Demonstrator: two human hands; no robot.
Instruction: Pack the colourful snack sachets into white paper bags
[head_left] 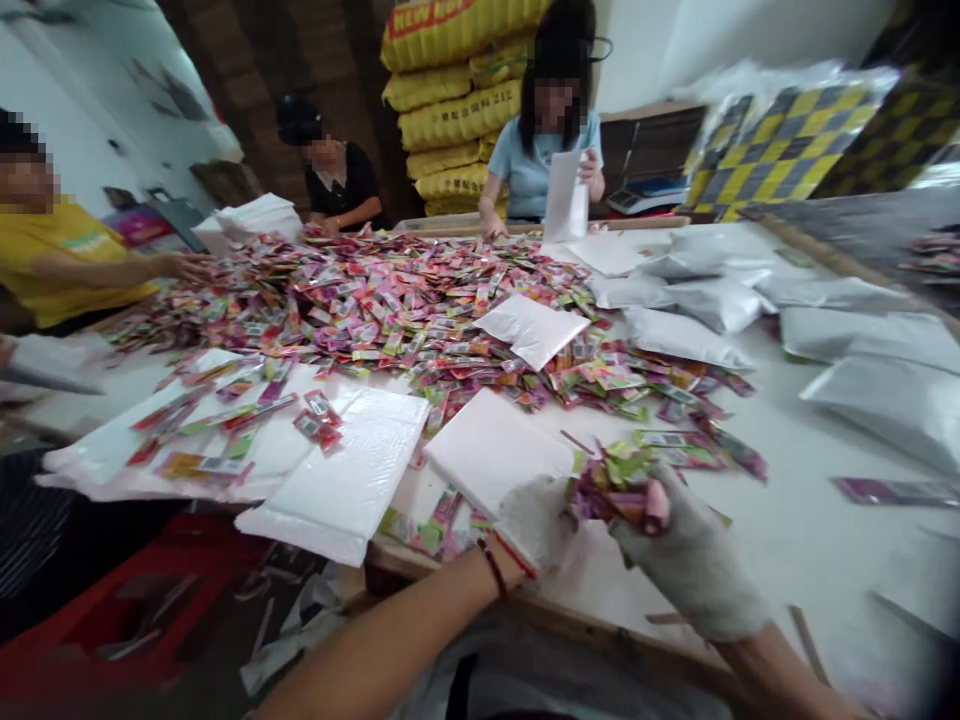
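Note:
Both my gloved hands are together over the near table edge, closed around a bunch of small snack packets in purple, green and pink wrappers. My left hand grips the bunch from the left, its fingers partly hidden behind the packets. From the right, my right hand wraps its fingers around the same bunch. Just beyond my left hand lies a flat white mailer bag. Another white bubble mailer rests to the left, near a few scattered packets. More packets lie just beyond my right hand.
A broad heap of packets spreads over the white table. Filled white mailers lie at the right. Several co-workers sit around the table; a person in light blue holds a white bag. Yellow sacks are stacked behind.

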